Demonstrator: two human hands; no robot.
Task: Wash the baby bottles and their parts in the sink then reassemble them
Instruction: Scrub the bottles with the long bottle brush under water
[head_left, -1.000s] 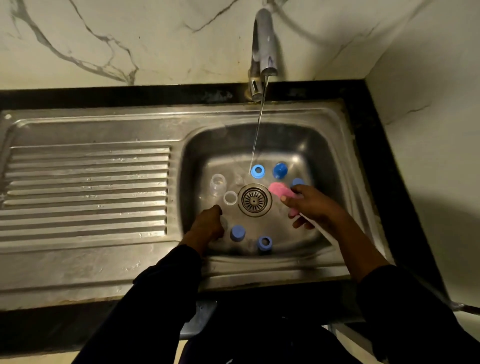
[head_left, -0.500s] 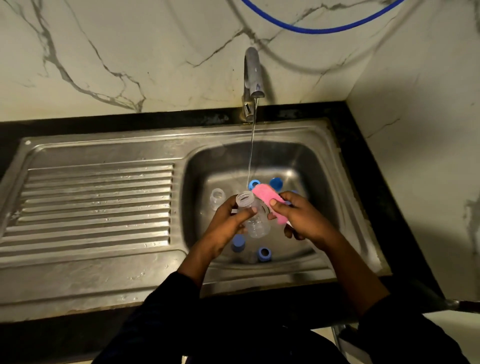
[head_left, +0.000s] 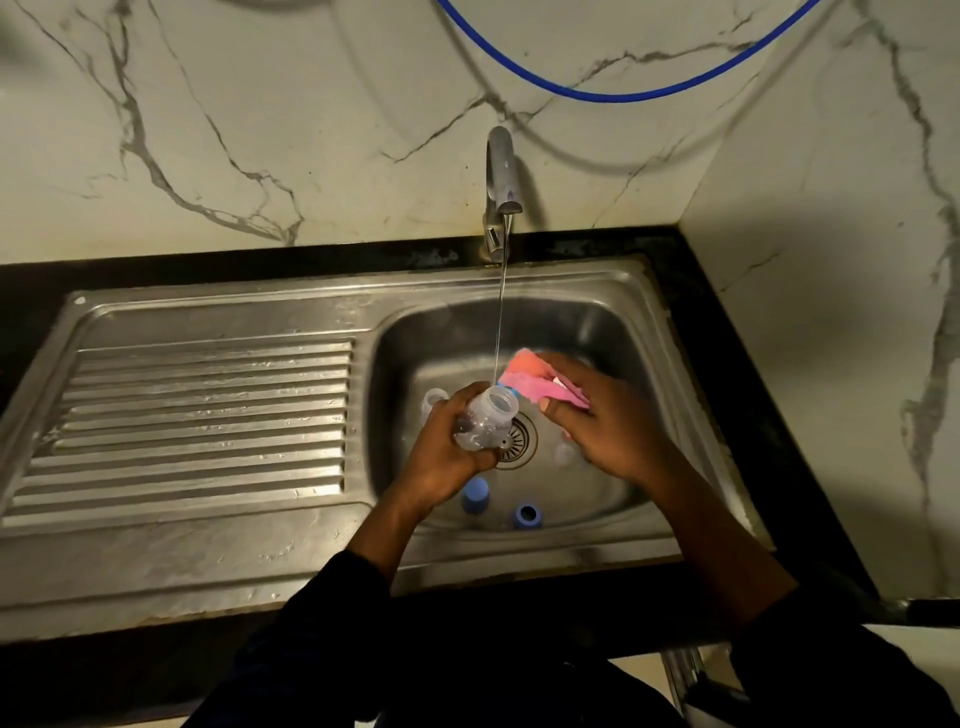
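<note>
Now: clear baby bottle under the tap, sponge at its mouth

Handling. You hold the clear baby bottle (head_left: 485, 423) in your left hand (head_left: 441, 457), fingers curled round its lower body. Its mouth is tilted up and to the right, above the drain (head_left: 519, 441) of the sink (head_left: 415, 338). Judged: light, stiff, thin-walled plastic, not fragile, but wet and probably slick. Take it round the body, as you do now, and not at the threaded neck, which should be left free for the sponge. Your right hand (head_left: 608, 421) pinches the pink sponge (head_left: 535, 382) between thumb and fingers, with the sponge's edge touching the bottle's rim. The sponge looks soft and should fold into the mouth under a light push. A thin stream of water (head_left: 500, 322) from the tap (head_left: 501, 171) lands at the rim, beside the sponge.

Appearance. The bottle is transparent and small, with a wide threaded neck and no cap or teat. Dark marks show on its side, too small to read. Water inside: cannot tell.

Other parts on the basin floor:
- a blue cap (head_left: 475, 493) and a blue ring (head_left: 528, 514) near the front wall
- a clear part (head_left: 434, 400) left of the bottle
- a second clear part (head_left: 563, 452) under your right hand, blurred
</note>
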